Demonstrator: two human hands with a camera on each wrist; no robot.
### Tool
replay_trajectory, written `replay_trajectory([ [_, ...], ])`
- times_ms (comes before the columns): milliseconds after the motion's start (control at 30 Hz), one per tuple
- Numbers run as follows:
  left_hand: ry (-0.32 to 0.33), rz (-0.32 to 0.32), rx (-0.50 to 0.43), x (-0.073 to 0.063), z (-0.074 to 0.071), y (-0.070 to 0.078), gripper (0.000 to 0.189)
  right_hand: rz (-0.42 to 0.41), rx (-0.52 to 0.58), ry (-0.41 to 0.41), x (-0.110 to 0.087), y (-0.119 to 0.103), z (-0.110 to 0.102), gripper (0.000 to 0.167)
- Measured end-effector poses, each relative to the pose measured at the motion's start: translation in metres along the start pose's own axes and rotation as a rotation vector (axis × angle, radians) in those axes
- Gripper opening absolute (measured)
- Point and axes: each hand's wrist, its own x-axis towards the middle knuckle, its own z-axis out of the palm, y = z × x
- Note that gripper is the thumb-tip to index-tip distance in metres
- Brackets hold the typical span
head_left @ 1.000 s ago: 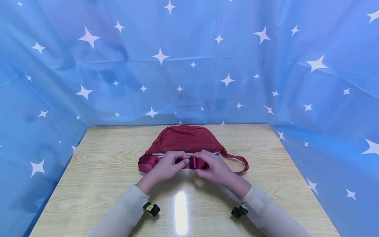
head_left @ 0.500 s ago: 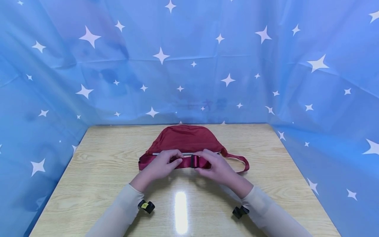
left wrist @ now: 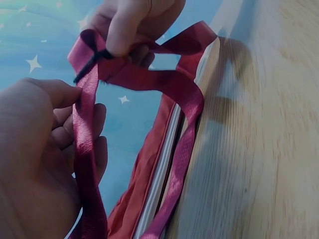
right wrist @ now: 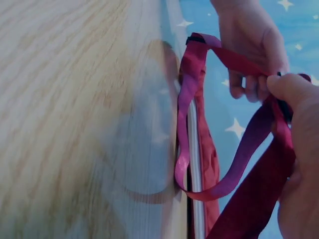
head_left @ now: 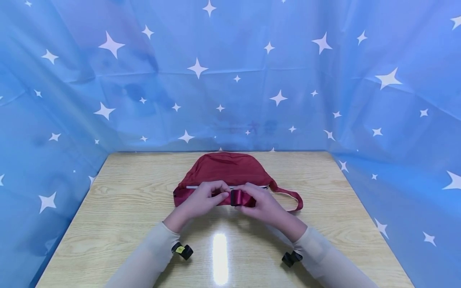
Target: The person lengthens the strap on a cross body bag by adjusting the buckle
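left hand [head_left: 202, 200]: pinches strap [left wrist: 84, 139] | right hand [head_left: 262, 203]: grips black buckle [head_left: 233, 197] | red bag [head_left: 226, 170]: just beyond both

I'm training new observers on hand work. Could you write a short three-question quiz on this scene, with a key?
1. Fill in: in the head view, a black ____ on the strap sits between the left hand and the right hand.
2. Multiple choice: where does the zipper of the red bag run?
A) along the edge farthest from the hands
B) along the edge nearest the hands
C) straight down the middle
3. True or false: the left hand is away from the strap.

Key: 1. buckle; 2. B; 3. false.
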Motion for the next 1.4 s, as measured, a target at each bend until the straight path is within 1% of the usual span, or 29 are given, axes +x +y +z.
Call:
replay_trajectory([
  [133, 0.026, 0.029, 0.003, 0.002, 0.003, 0.002, 0.010, -0.003, -0.011, 0.006, 0.001, 0.000, 0.002, 0.052],
  [200, 0.032, 0.031, 0.006, 0.002, 0.003, 0.002, 0.013, 0.006, -0.009, 0.005, 0.001, -0.001, 0.001, 0.052],
  [267, 0.027, 0.030, 0.030, 0.001, 0.001, 0.001, 0.016, 0.015, -0.007, 0.000, 0.001, -0.002, 0.000, 0.052],
  [433, 0.006, -0.030, 0.161, -0.006, -0.007, -0.005, 0.023, 0.031, -0.016, -0.003, 0.000, -0.003, -0.002, 0.054],
  [533, 0.001, -0.067, 0.226, -0.011, -0.012, -0.008, 0.019, 0.032, -0.025, -0.004, 0.000, -0.003, -0.002, 0.054],
  [600, -0.004, -0.074, 0.237, -0.013, -0.014, -0.009, 0.012, 0.029, -0.026, -0.003, -0.001, -0.003, -0.002, 0.054],
  [700, -0.017, -0.067, 0.208, -0.014, -0.015, -0.006, 0.003, 0.021, -0.021, -0.001, -0.001, -0.002, -0.002, 0.055],
  [867, -0.022, -0.067, 0.114, -0.013, -0.014, -0.002, 0.005, 0.000, -0.010, 0.007, -0.001, -0.002, -0.001, 0.055],
  [967, -0.024, -0.059, 0.075, -0.011, -0.013, -0.001, 0.005, -0.001, -0.008, 0.010, -0.001, -0.001, -0.001, 0.055],
  [1133, -0.024, -0.008, 0.045, -0.006, -0.009, 0.002, 0.002, 0.006, -0.018, 0.004, 0.000, 0.000, 0.000, 0.053],
  [1233, -0.021, 0.036, 0.029, -0.003, -0.005, 0.005, 0.007, 0.011, -0.029, -0.008, 0.000, -0.001, 0.001, 0.053],
  [1333, -0.011, 0.058, 0.019, 0.000, -0.002, 0.007, 0.012, 0.016, -0.034, -0.012, 0.000, -0.002, 0.002, 0.052],
  [1400, -0.004, 0.064, 0.033, 0.000, -0.001, 0.008, 0.012, 0.024, -0.033, -0.010, 0.001, -0.003, 0.002, 0.052],
])
